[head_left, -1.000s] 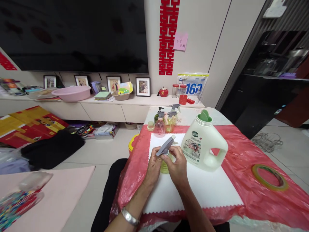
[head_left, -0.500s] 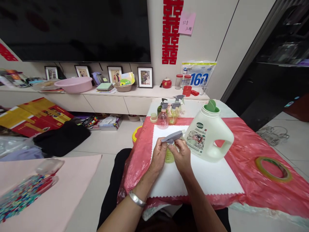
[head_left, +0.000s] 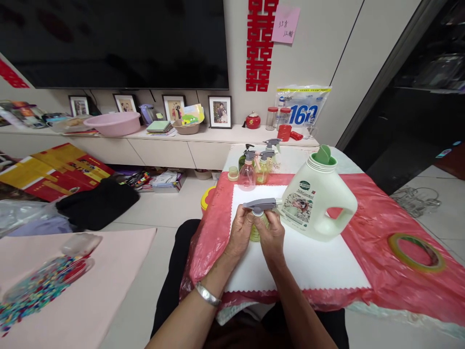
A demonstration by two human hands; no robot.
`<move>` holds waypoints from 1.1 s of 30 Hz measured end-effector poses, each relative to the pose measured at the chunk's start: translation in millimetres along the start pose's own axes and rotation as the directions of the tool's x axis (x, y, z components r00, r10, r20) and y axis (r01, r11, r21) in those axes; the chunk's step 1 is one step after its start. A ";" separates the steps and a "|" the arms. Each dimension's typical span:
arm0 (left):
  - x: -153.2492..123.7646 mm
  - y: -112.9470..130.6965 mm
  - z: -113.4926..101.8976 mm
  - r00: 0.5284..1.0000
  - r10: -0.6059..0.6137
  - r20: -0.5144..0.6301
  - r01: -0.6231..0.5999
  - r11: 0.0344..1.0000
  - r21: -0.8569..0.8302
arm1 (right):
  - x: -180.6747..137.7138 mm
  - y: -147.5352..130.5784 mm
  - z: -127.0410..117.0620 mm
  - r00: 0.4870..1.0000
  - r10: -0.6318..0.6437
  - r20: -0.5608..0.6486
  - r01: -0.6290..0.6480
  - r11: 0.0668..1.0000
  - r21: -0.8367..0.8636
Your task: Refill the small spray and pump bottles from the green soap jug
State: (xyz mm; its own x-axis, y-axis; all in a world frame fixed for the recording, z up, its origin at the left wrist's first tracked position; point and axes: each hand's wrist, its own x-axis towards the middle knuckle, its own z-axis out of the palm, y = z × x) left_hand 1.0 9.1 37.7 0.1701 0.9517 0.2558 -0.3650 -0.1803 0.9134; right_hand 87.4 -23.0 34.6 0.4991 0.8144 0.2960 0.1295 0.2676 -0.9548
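Between my hands, over the white mat (head_left: 312, 266), is a yellow-green spray bottle (head_left: 255, 235) with a grey trigger head (head_left: 262, 204). My left hand (head_left: 240, 231) is closed around the neck and head from the left. From the right, my right hand (head_left: 271, 234) grips the same neck, both thumbs pressing just below the head. The fingers hide much of the bottle. A large pale green jug (head_left: 319, 198) with its green cap (head_left: 322, 154) tilted in the mouth stands right of my hands. Behind them is a clear pink spray bottle (head_left: 247, 175).
Other spray bottles (head_left: 262, 173) and a small pale green cap (head_left: 233, 172) stand at the table's back. A roll of tape (head_left: 417, 253) lies right on the red plastic sheet (head_left: 378, 213). At left, colourful small pieces (head_left: 43, 286) cover part of a pink surface (head_left: 109, 276).
The trigger head now sits more level, its nozzle pointing right; before, it slanted up to the right. Both hands still grip the bottle. The whole view has shifted slightly.
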 end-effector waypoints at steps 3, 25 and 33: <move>0.6 0.2 3.0 1.000 0.007 -0.017 -0.006 0.998 0.063 | 1.2 -2.6 -6.3 0.997 -0.021 0.069 0.022 1.000 -0.015; 1.2 0.6 -2.6 1.000 0.002 -0.015 0.000 0.994 0.106 | 11.5 7.0 -18.8 0.966 -0.104 0.238 0.082 0.991 0.103; 0.7 8.9 4.3 0.998 -0.048 -0.027 0.052 0.987 0.150 | 19.9 7.7 -19.6 0.961 -0.074 0.266 0.038 0.990 0.138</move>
State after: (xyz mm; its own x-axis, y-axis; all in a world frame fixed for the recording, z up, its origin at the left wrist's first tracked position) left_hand 1.8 7.1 47.3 0.1629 0.9656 0.2029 -0.2143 -0.1661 0.9625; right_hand 115.2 -14.9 32.6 0.2424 0.8999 0.3625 0.0292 0.3667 -0.9299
